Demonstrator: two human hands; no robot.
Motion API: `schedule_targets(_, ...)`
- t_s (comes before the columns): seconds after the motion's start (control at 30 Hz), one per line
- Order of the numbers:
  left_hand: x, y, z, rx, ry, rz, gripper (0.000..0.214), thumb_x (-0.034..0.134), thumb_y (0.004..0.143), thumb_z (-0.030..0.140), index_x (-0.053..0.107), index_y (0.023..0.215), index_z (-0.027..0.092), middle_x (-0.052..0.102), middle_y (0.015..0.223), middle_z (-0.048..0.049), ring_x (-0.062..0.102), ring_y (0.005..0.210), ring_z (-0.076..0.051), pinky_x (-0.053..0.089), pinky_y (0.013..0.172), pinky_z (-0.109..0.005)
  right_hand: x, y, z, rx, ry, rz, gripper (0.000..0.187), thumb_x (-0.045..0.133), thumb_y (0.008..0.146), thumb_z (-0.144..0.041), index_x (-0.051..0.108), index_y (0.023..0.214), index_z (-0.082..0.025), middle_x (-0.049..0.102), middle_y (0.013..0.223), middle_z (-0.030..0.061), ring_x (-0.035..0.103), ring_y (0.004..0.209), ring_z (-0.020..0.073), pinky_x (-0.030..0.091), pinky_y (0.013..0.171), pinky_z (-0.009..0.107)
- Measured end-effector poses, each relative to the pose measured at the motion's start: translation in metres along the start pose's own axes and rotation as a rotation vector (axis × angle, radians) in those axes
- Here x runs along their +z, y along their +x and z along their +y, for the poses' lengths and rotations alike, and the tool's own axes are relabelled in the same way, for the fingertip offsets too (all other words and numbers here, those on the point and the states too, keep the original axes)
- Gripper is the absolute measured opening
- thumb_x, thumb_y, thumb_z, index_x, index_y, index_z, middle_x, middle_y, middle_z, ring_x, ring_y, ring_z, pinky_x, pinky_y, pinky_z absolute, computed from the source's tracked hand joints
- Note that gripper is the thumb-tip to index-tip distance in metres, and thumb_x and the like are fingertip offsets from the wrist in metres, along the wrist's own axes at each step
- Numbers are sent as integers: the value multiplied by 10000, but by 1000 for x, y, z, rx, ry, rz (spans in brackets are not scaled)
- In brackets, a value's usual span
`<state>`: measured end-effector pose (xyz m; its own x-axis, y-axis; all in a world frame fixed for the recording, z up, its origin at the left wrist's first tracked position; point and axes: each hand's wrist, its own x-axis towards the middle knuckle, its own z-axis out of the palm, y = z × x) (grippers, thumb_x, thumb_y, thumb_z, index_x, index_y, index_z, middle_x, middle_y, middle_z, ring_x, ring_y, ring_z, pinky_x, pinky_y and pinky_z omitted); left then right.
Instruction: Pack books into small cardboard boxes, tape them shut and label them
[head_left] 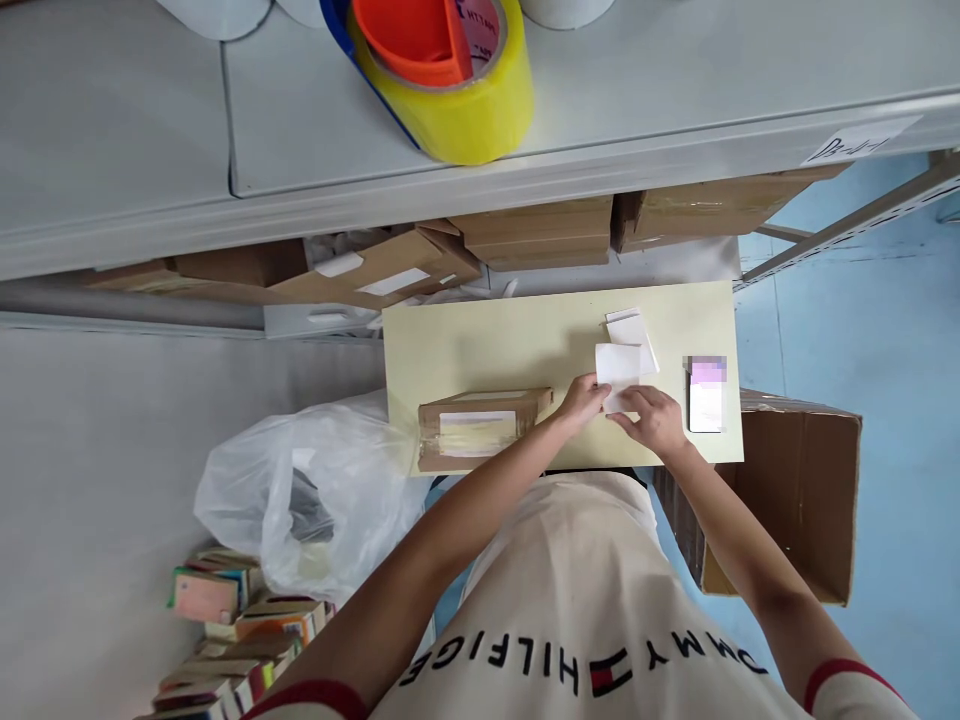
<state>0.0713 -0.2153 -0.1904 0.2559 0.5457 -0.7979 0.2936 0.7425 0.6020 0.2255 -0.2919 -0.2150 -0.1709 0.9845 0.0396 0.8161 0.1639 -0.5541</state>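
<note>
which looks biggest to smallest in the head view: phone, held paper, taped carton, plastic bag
1. plastic bag
2. taped carton
3. phone and held paper: too alike to rank

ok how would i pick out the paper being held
Find the pale yellow rectangular table. Right of its middle, the left hand and right hand hold a small white paper sheet. It alone is held, unlike the white paper lying just beyond it.
</note>
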Motion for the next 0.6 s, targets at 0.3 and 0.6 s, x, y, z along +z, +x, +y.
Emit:
schedule_targets(0.3, -60, -5, 22, -104, 92, -288, 372, 662, 790, 499, 659, 1023, 209, 711, 983, -85, 683, 874, -206, 568, 750, -343, -21, 37, 24, 128, 285, 14, 420, 365, 969, -496, 585, 1187, -212, 675, 1138, 127, 631, 1065, 266, 503, 861, 413)
schedule_targets(0.6, -66, -19, 60, 836, 919, 305, 571, 582, 871, 517, 498, 1353, 222, 457, 1460, -138, 307, 1422, -345, 177, 1158, -556, -10, 77, 12, 88, 20, -141, 365, 374, 998, -412, 622, 847, -191, 686, 768, 90, 621, 675, 224, 447, 689, 334)
